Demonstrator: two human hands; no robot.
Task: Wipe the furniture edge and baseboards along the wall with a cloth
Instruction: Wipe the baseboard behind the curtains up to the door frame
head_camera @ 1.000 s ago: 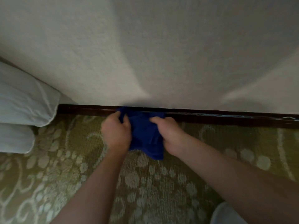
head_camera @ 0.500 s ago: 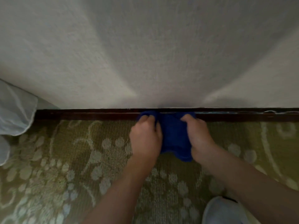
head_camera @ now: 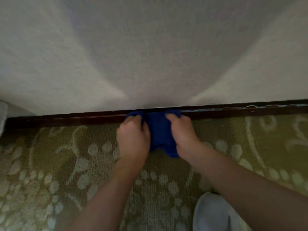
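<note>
At the lower right of the frame a pale slipper (head_camera: 215, 214) sits on the patterned carpet (head_camera: 66, 172), just under your right forearm; mind it if you shuffle that way. Mid-frame, your left hand (head_camera: 133, 139) and right hand (head_camera: 181, 132) sit close together, each with fingers curled into the blue cloth (head_camera: 160, 130), which is bunched between them and pressed against the dark baseboard (head_camera: 66, 118) at the foot of the wall (head_camera: 150, 55). To wipe well, I'd keep the cloth's upper fold riding over the board's top lip as well as its face, with both hands pushing evenly so the bunch does not roll off onto the carpet. Toward the right of the frame, the top edge carries a pale streak (head_camera: 250, 107), likely dust or residue, so press firmly there. That side offers a long open run of board; at the far left a pale fabric edge (head_camera: 2, 114) closes it in.
</note>
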